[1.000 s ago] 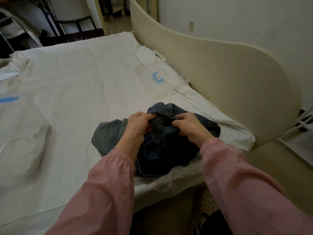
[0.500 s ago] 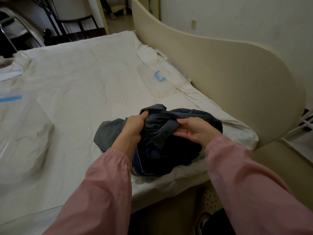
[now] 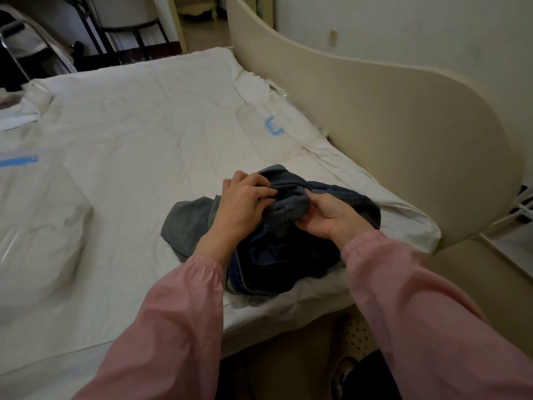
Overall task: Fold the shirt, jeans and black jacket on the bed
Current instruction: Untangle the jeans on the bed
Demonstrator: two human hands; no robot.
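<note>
Two pink sleeves (image 3: 173,327) reach forward. The left hand (image 3: 245,203) and right hand (image 3: 326,217) meet over a crumpled heap of dark jeans (image 3: 282,255). The fingers (image 3: 259,183) of both hands clench one raised fold of denim. The jeans lie beneath the fingers, near the bed's corner. A grey garment (image 3: 187,220), perhaps the shirt, shows left of the fingers, touching the denim. Lifting the fold could drag that garment along, or tip the heap off the near edge. Beyond the fingers spreads the wrinkled white bed (image 3: 129,140), with a clear plastic bag (image 3: 268,131) marked blue. A curved cream board (image 3: 403,125) rises to the right, and chair legs (image 3: 138,39) stand farthest off.
</note>
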